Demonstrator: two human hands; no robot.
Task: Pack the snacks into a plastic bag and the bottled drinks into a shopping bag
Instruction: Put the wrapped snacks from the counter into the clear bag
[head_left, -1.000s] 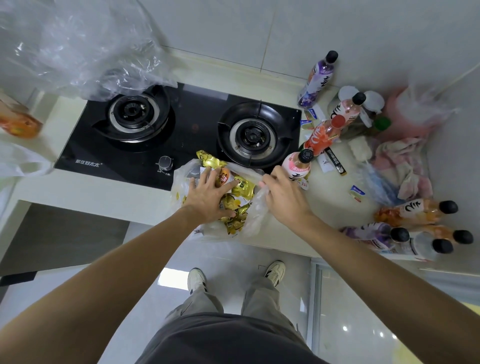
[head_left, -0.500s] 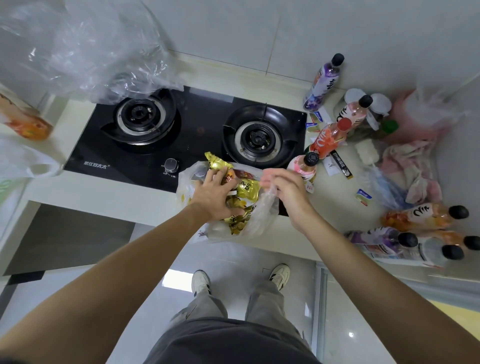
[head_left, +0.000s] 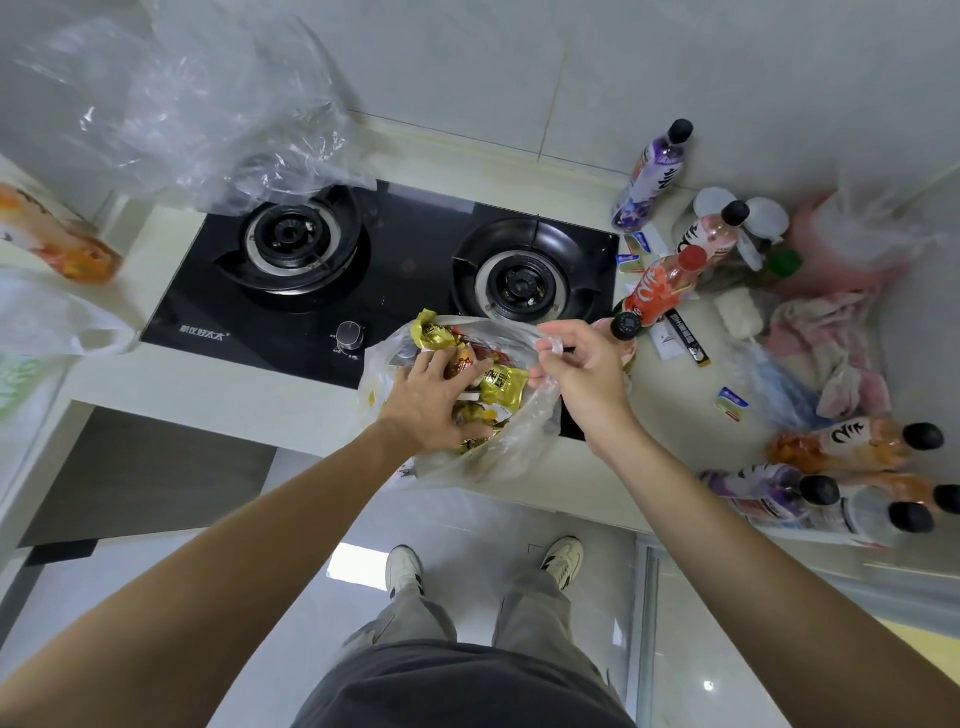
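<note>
A clear plastic bag (head_left: 511, 447) lies at the counter's front edge, holding several gold and red snack packets (head_left: 500, 383). My left hand (head_left: 431, 397) is inside the bag's mouth, pressing on the snacks. My right hand (head_left: 582, 371) pinches the bag's upper rim and lifts it. Bottled drinks stand to the right of the stove: a purple one (head_left: 652, 174), a pink one (head_left: 714, 231), an orange one (head_left: 662, 286) and one with a black cap (head_left: 626, 326) partly hidden behind my right hand. More bottles (head_left: 841, 447) lie at the right counter edge.
A black two-burner gas stove (head_left: 384, 260) fills the counter's middle. Crumpled clear plastic (head_left: 197, 109) hangs at upper left. A white shopping bag (head_left: 47, 322) and an orange bottle (head_left: 57, 241) sit at the left. Pink cloth (head_left: 836, 343) and small packets lie at the right.
My right hand has risen from the bag's right side, pulling the rim upward and opening the mouth wider. My left hand stays pushed down on the snacks.
</note>
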